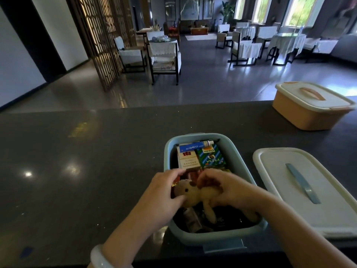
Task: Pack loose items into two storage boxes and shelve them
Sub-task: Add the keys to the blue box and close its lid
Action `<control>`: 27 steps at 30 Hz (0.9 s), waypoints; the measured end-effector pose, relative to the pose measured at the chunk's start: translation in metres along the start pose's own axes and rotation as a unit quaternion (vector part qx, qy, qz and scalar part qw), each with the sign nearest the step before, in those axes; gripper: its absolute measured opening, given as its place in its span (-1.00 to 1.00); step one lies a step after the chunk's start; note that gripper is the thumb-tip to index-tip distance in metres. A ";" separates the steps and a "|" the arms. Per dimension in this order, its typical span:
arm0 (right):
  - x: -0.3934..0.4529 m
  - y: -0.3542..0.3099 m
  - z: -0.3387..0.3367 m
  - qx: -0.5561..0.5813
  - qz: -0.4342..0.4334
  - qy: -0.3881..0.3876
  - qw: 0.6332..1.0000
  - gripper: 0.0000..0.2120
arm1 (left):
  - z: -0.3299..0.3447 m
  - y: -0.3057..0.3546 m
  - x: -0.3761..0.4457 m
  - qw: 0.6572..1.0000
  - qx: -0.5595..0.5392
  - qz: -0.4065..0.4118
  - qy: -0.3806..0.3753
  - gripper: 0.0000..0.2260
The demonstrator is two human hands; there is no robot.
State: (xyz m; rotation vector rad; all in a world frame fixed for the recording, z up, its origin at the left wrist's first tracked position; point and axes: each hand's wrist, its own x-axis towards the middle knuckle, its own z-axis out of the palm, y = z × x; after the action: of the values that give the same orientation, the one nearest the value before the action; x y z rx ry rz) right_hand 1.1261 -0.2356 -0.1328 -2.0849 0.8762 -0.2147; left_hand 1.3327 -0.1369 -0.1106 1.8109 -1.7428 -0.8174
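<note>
Dark counter (77, 151), glossy, light spots reflected at left. Beyond it, grey floor (212, 82). Lattice screen (102, 35) at left. White-covered chairs (164, 55) and draped round table (287, 41) mid-room. Bright windows (301, 10) at far right; potted plant (227, 10) beside them.

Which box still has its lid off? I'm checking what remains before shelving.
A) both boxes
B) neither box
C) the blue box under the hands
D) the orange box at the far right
C: the blue box stands open with both hands holding a plush toy over its contents, and its white lid lies on the counter to its right; the orange box has its lid on.
</note>
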 end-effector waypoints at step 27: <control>-0.019 0.042 -0.019 -0.336 -0.009 0.065 0.939 -0.50 | 0.018 -0.020 0.020 0.994 0.047 0.095 -0.025 -0.70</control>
State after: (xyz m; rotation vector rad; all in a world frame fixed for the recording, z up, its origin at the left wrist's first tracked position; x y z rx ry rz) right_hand 1.0825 -0.2522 -0.1503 -2.7350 1.1209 -0.0601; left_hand 1.3336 -0.1545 -0.1392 1.6629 -1.9800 -0.7190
